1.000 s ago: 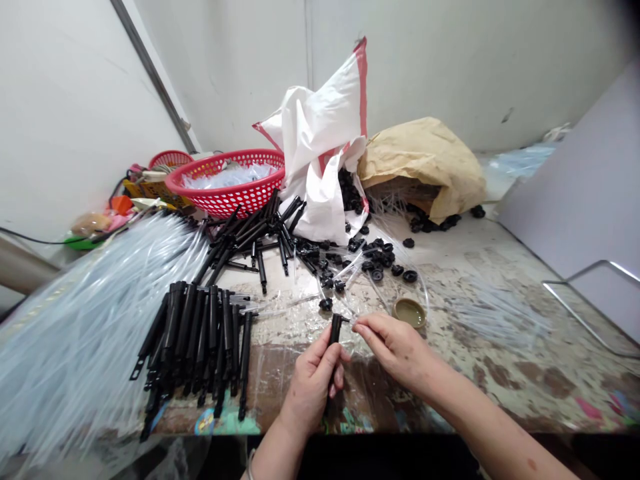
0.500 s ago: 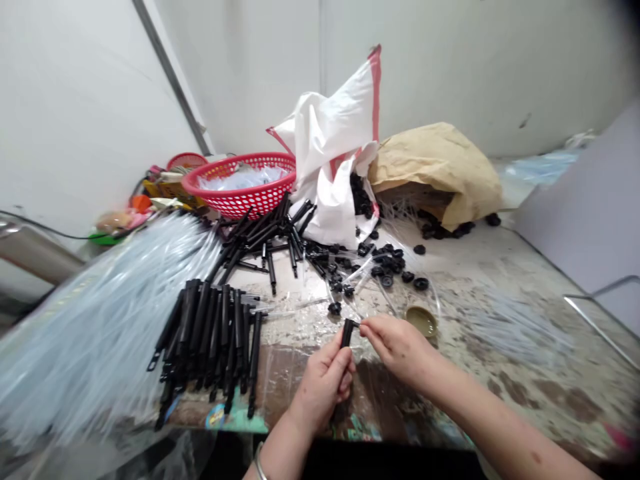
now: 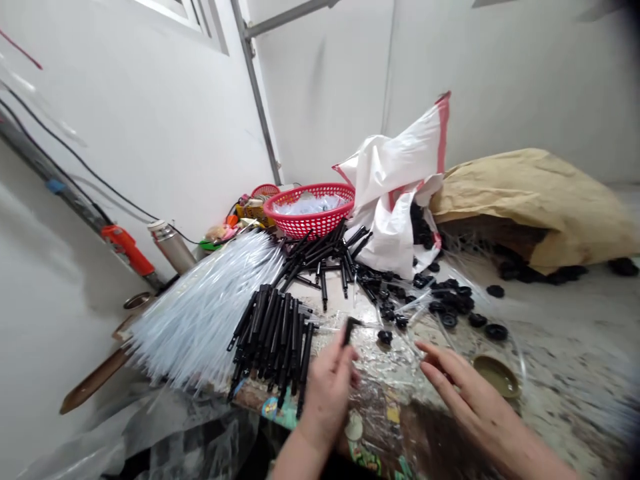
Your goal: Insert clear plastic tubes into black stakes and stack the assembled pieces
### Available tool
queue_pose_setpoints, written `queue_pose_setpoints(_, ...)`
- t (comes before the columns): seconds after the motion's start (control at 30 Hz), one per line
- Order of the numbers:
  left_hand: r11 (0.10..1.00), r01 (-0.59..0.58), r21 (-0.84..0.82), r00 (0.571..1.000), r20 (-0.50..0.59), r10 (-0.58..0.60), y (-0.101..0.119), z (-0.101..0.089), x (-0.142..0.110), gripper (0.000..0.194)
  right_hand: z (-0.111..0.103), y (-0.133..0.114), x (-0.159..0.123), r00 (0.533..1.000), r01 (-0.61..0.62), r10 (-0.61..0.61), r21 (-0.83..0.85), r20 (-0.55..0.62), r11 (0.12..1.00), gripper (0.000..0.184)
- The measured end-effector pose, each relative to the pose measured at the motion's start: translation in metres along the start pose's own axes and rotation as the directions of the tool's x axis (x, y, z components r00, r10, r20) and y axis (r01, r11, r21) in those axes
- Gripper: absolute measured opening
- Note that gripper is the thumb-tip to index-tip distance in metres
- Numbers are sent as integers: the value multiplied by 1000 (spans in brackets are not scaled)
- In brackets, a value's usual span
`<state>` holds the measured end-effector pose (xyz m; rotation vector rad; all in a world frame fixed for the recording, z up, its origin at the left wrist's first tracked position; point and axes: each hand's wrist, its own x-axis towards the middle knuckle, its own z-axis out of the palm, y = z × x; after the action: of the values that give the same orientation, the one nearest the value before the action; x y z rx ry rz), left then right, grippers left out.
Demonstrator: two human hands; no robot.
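Note:
My left hand is wrapped around a black plastic tube with a small side spout at its top; most of the tube is hidden by the fingers. To the right, my right hand hovers above the table, thumb and fingers apart, with nothing visible in it. A small round dish of liquid sits beside that hand. One black cap-like part lies between the hands, and more black caps are scattered behind. Left of my left hand is a stack of similar black tubes.
A large bundle of clear thin tubes covers the table's left side. Behind are loose black tubes, a red basket, a white sack and a brown paper bag. A metal thermos stands far left.
The view has swung left. My right hand has drawn away from the black tube's spout and its fingers have parted. My left hand keeps the tube, now nearer the stack.

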<state>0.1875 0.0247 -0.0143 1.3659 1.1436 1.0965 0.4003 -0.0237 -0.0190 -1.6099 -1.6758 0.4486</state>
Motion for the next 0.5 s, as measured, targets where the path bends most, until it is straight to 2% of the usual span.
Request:
queue_pose_setpoints(0.03, 995, -49, 89, 991, -117, 59, 6, -15, 7, 52, 0, -3, -2, 1000, 17, -17, 13, 19, 1000, 32)
queue_pose_setpoints(0.1, 947, -95, 308, 941, -282, 186, 15, -47, 26, 52, 3, -8, -7, 995, 52, -55, 45, 80, 998, 27)
queue_pose_setpoints(0.13, 888, -95, 449, 915, -311, 255, 16, -61, 36, 50, 5, -10, -9, 991, 62, -68, 58, 111, 996, 26)
queue_pose_setpoints(0.23, 610, -112, 784, 821, -273, 501, 10, -90, 64, 50, 11, -13, -13, 982, 66, -77, 68, 173, 996, 25)
queue_pose_setpoints(0.3, 448, -75, 891, 787, -223, 575, 1, -98, 76, 50, 12, -13, -12, 979, 55, -64, 50, 196, 997, 25)
queue_pose_setpoints(0.37, 351, -34, 936, 769, -200, 607, -6, -100, 82, 48, 9, -13, -8, 977, 46, -52, 33, 208, 998, 25)
queue_pose_setpoints(0.43, 314, -17, 949, 744, -198, 638, -5, -98, 83, 47, 5, -14, 0, 978, 50, -51, 12, 204, 999, 25)
queue_pose_setpoints(0.5, 322, -36, 946, 699, -207, 684, 1, -94, 80, 45, 3, -16, 15, 977, 62, -56, -25, 204, 998, 25)
